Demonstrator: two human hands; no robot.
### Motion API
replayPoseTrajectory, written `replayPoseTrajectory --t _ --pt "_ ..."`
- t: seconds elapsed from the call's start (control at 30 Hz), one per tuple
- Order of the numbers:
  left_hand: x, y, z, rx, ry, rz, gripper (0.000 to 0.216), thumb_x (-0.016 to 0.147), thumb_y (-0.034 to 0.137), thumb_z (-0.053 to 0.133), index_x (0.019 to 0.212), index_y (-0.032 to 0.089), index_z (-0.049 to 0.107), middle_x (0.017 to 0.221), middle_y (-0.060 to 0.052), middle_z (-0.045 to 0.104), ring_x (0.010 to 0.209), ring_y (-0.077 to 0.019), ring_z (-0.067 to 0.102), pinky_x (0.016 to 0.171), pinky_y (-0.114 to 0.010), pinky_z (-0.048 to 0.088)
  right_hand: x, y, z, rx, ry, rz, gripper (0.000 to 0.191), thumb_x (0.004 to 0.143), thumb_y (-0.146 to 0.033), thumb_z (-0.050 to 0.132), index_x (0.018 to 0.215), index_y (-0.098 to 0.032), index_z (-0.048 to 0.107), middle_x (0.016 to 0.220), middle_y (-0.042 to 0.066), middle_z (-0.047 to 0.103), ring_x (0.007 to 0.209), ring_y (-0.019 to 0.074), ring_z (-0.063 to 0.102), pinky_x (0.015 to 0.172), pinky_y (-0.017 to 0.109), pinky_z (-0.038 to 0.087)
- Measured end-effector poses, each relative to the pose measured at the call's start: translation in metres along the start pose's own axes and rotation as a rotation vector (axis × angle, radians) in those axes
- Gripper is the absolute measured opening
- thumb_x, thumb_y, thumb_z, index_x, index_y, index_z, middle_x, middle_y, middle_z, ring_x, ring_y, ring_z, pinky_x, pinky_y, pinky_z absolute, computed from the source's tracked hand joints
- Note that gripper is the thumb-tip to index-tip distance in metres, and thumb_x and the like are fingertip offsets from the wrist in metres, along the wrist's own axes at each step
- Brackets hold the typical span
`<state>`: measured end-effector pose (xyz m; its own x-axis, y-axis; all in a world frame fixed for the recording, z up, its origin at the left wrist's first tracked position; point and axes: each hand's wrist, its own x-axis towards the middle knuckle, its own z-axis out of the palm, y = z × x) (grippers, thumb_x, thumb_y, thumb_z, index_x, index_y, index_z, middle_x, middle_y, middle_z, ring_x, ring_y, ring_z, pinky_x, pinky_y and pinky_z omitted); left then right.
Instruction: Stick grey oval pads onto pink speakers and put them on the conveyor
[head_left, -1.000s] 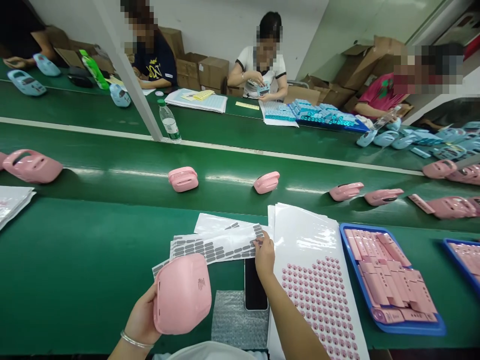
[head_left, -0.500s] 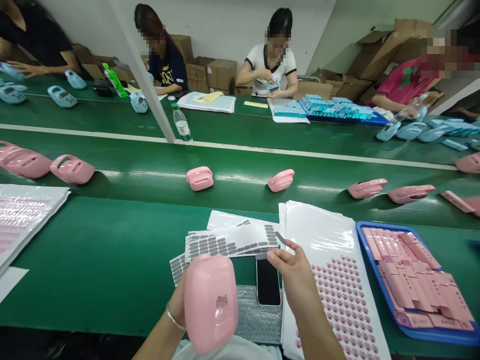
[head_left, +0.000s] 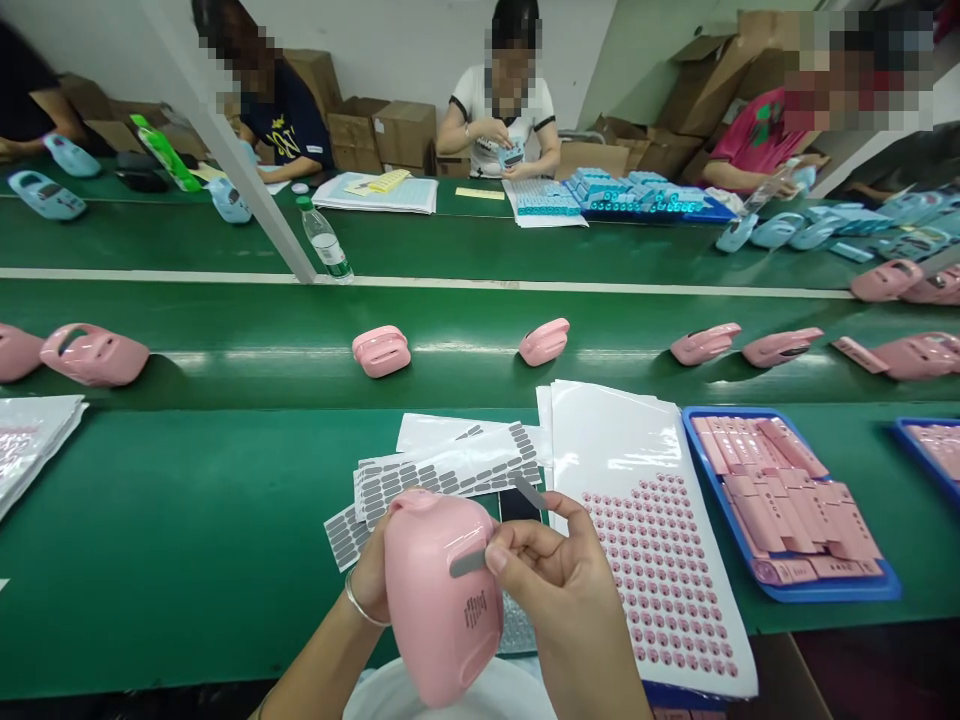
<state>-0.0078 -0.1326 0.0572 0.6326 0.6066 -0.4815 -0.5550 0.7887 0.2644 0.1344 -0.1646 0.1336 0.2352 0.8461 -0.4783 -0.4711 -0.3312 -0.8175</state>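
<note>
My left hand (head_left: 371, 580) grips a glossy pink plastic shell (head_left: 439, 595), held upright close to me. My right hand (head_left: 551, 575) is pinched on small grey oval stickers: one grey sticker (head_left: 469, 563) lies against the shell's face under my thumb, another sticks up from my fingers (head_left: 529, 492). Just beyond the shell lie sheets of grey stickers (head_left: 442, 475) on the green table (head_left: 165, 520). A sheet of small pink round stickers (head_left: 645, 560) lies at my right.
A blue tray (head_left: 787, 590) of pink parts sits at the right. Several pink shells, one (head_left: 381, 350), ride the green conveyor belt (head_left: 465, 375). A water bottle (head_left: 322, 238) stands by a slanted white post (head_left: 225, 140). Several other people work across the line among blue parts and cardboard boxes.
My right hand left the grey sticker sheet with peeled stickers and came to the pink shell. My left hand turned the shell and brought it closer.
</note>
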Motion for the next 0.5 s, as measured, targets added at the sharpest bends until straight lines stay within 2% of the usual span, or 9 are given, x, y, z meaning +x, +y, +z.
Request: replayPoseTrajectory --t 0.1,0.2,0.3,0.4,0.5 --pt "0.0007 0.0003 -0.0068 -0.016 -0.079 -0.023 0.052 0.085 0.052 0.040 0.085 0.010 0.070 0.075 -0.014 0.066 0.072 -0.0269 0.061 0.071 -0.040 0.047 -0.0011 -0.0039 -0.0003 0.002 0.004 0.017 0.065 0.062 -0.028 0.081 0.108 -0.023 0.035 0.065 -0.005 0.067 0.063 0.0139 0.061 0.060 0.026 0.047" --pt "0.0015 0.0000 -0.0084 -0.016 -0.071 -0.017 0.047 0.085 0.049 0.044 0.084 0.010 0.070 0.076 -0.013 0.067 0.074 -0.0261 0.061 0.073 -0.039 0.048 -0.0020 -0.0064 0.0007 -0.004 0.005 0.037 0.066 0.060 -0.029 0.082 0.107 -0.023 0.035 0.064 -0.005 0.067 0.063 0.0146 0.061 0.061 0.027 0.048" --pt "0.0023 -0.0008 -0.0073 -0.006 -0.008 -0.001 0.041 0.083 0.047 0.049 0.081 0.011 0.068 0.076 -0.012 0.067 0.071 -0.0256 0.062 0.070 -0.039 0.049 -0.0026 -0.0047 0.0018 -0.024 0.024 0.019 0.064 0.060 -0.028 0.081 0.106 -0.024 0.036 0.065 -0.005 0.068 0.065 0.0161 0.062 0.062 0.028 0.049" --pt "0.0025 -0.0010 -0.0059 -0.018 0.106 0.135 0.022 0.081 0.037 0.056 0.078 0.018 0.065 0.081 -0.009 0.068 0.073 -0.0250 0.063 0.071 -0.040 0.050 -0.0025 -0.0009 0.0019 -0.053 0.035 -0.007 0.061 0.061 -0.027 0.080 0.105 -0.026 0.037 0.065 -0.006 0.067 0.067 0.0167 0.063 0.063 0.028 0.050" --pt "0.0020 -0.0006 -0.0056 0.015 0.114 0.205 0.013 0.080 0.032 0.058 0.076 0.020 0.063 0.075 -0.005 0.067 0.072 -0.0244 0.064 0.069 -0.039 0.051 -0.0026 -0.0004 0.0020 -0.085 0.037 -0.022 0.061 0.061 -0.029 0.079 0.105 -0.026 0.036 0.064 -0.006 0.066 0.067 0.0175 0.063 0.062 0.028 0.049"
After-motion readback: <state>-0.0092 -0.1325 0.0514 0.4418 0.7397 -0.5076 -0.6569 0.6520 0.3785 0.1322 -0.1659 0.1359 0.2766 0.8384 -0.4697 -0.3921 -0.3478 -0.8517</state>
